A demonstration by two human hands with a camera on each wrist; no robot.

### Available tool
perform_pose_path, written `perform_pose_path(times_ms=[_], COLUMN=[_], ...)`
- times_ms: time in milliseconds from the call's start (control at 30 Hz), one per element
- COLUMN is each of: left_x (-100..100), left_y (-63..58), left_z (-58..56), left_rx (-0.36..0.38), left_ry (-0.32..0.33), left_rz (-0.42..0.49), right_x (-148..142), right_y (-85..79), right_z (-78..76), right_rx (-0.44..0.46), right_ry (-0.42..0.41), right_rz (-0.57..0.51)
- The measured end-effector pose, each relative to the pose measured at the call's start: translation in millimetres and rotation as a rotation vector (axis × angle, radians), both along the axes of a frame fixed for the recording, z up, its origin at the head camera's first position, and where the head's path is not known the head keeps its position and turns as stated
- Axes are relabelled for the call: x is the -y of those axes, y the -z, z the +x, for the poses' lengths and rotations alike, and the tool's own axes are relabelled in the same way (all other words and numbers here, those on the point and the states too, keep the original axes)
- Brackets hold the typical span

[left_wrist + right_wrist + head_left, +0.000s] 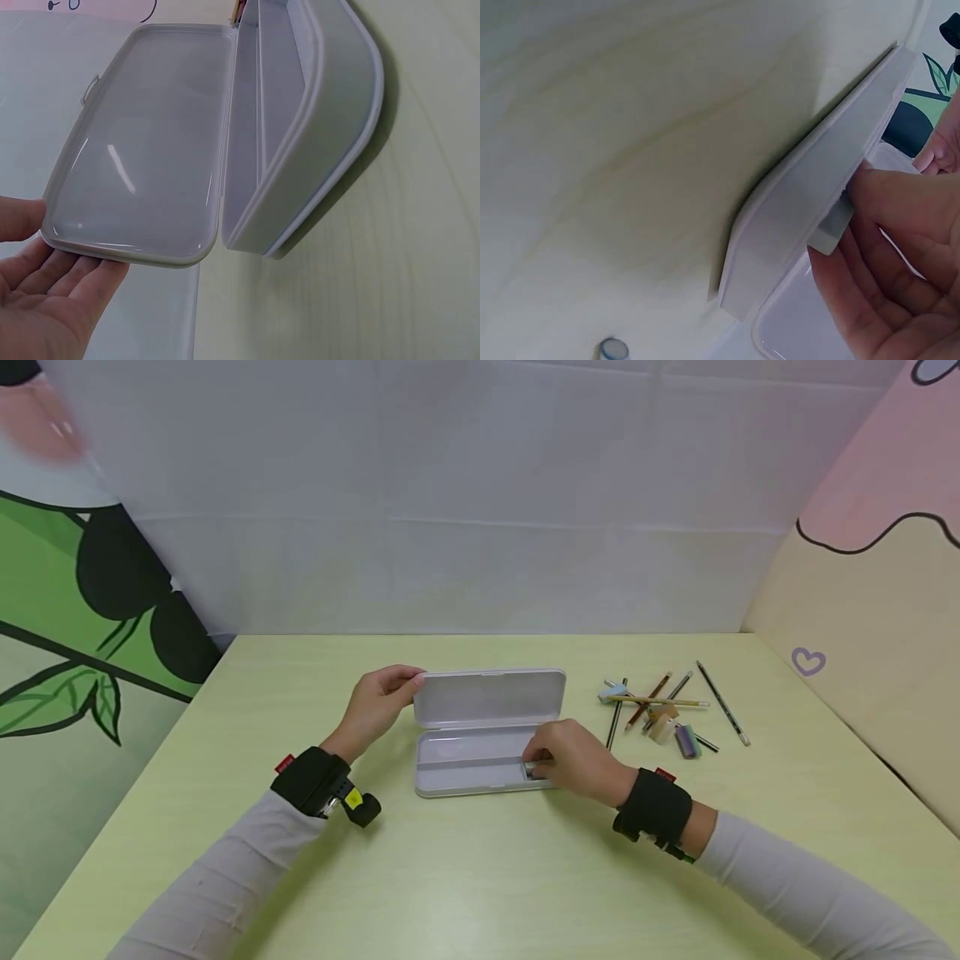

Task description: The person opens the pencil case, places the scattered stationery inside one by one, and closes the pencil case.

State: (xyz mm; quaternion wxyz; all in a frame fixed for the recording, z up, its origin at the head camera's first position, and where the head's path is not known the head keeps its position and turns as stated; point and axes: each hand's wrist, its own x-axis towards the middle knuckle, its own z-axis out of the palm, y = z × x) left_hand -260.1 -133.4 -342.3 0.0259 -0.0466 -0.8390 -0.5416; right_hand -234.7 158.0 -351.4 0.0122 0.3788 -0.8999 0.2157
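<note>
A pale grey pencil case point(459, 777) lies on the table with its lid point(491, 700) raised at the back. A lengthwise divider splits its inside into two compartments. At the lid's upper left corner, my left hand point(381, 703) grips the edge, thumb on the inner face and fingers behind. My right hand point(576, 758) is over the right end of the case's front compartment. Between its thumb and fingers it pinches a small pale grey block point(832, 231), partly hidden by the fingers. The left wrist view shows a bare stretch of the case's interior point(281, 67).
Right of the case lies a loose pile of several pencils point(660, 700). Among them are a light blue piece point(612, 691), a wooden-coloured block point(663, 728) and a purple and green block point(687, 742). One dark pencil point(723, 703) lies apart at the right. A white sheet point(480, 527) hangs behind the table.
</note>
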Motion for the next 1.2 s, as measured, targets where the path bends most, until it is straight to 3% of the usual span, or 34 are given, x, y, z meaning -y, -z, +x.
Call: perform_pose_path(times_ms=[633,1200], left_x=[0.6,0.6], left_y=[-0.2,-0.2], left_z=[-0.8,0.3], left_rx=[-0.007,-0.008], left_ry=[-0.008,-0.004], left_rz=[-0.005,0.010], right_x=[1.6,2.3], right_y=[7.0,6.5], right_z=[0.0,2.0], right_rx=[-0.107,-0.105], right_ry=[-0.006,-0.025], right_rz=[0.003,-0.002])
